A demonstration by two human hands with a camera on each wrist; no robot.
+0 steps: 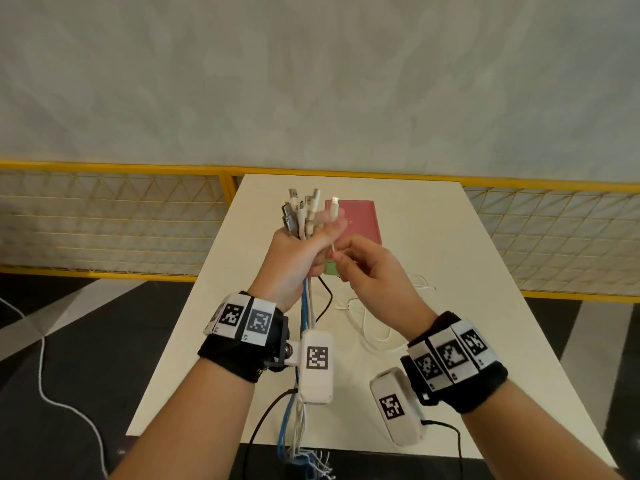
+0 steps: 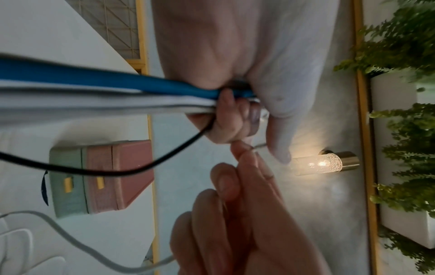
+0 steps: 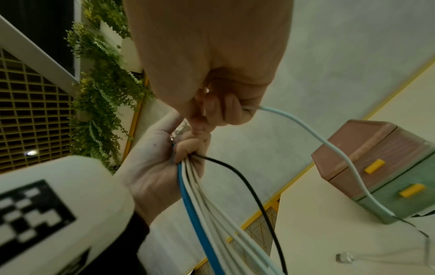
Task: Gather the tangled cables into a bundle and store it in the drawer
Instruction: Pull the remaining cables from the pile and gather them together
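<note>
My left hand (image 1: 304, 247) grips a bundle of cables (image 1: 303, 211) upright above the table, plug ends sticking up past the fist. Blue, white and black strands (image 3: 200, 214) hang down from it past the wrist. My right hand (image 1: 349, 258) pinches one thin white cable (image 3: 317, 137) right beside the left fist; its plug (image 1: 334, 202) stands up next to the bundle and its length trails down onto the table. The small drawer box (image 2: 103, 176), pink on top and green below with yellow handles (image 3: 374, 166), sits behind the hands with both drawers closed.
A loose loop of white cable (image 1: 367, 323) lies on the white table (image 1: 450, 306) under my right wrist. A yellow mesh railing (image 1: 104, 220) runs behind the table. A white cord (image 1: 45, 375) crosses the dark floor at left. Plants and a wall lamp (image 2: 324, 163) show beyond.
</note>
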